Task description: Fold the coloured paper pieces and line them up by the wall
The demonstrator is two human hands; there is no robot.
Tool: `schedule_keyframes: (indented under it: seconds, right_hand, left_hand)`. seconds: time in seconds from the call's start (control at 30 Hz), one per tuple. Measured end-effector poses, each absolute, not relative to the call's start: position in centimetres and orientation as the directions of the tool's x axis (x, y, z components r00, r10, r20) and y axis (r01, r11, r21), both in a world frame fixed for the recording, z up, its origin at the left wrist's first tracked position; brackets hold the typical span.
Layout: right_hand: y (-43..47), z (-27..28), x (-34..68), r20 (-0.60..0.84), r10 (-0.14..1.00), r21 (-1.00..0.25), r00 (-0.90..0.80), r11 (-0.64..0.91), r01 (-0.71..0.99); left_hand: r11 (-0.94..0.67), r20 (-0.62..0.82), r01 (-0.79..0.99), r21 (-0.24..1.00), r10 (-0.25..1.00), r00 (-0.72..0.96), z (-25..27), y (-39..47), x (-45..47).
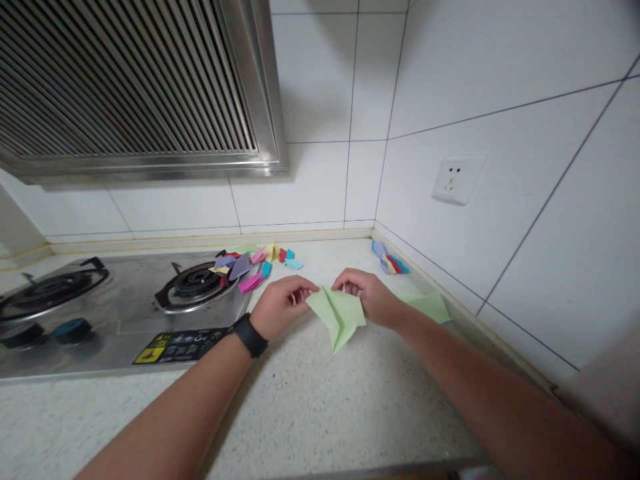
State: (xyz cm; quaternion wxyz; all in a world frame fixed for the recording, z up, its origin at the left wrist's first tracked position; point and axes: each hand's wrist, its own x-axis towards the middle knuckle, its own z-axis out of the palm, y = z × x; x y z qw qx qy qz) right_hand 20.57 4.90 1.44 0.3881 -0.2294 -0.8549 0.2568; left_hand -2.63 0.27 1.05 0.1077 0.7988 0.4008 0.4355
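Note:
Between my two hands is a sheet of pale green paper [345, 312], creased down its middle and partly folded, with a point toward me. My left hand [280, 303], with a black watch on its wrist, pinches the paper's upper left edge. On the other side, my right hand [367, 297] pinches the upper right part, its fingertips partly hidden behind the curled hand. The paper is held just over or against the speckled countertop [320, 413]; I cannot tell which. More pale green paper [430, 307] lies beyond my right forearm.
Several folded paper pieces in mixed colours [250, 267] lie by the right burner [197, 283] of the gas stove [120, 287], some on it. Another small coloured paper pile [389, 259] sits in the back corner. A range hood [150, 167] overhangs the stove; a socket [457, 180] is on the right wall.

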Motion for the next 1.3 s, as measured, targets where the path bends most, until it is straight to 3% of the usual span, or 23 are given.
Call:
schedule_keyframes:
  seconds: [0.77,1.1,1.3]
  right_hand:
    - [5.9,1.7,21.9,0.616,0.579,-0.563,-0.534,0.798,0.215]
    - [6.5,2.0,22.4,0.666,0.458,-0.444,-0.590,0.878,0.180]
    - [7.0,1.8,22.5,0.664,0.475,-0.439,-0.578,0.873,0.213]
  left_hand:
    - [-0.670,0.655,0.598,0.440,0.695,0.297,1.8,0.6,-3.9]
    - [-0.749,0.711,0.521,0.410,0.620,0.332,1.8,0.9,-4.5]
    - [-0.734,0.703,0.522,0.435,0.639,0.312,1.7,0.9,-4.5]
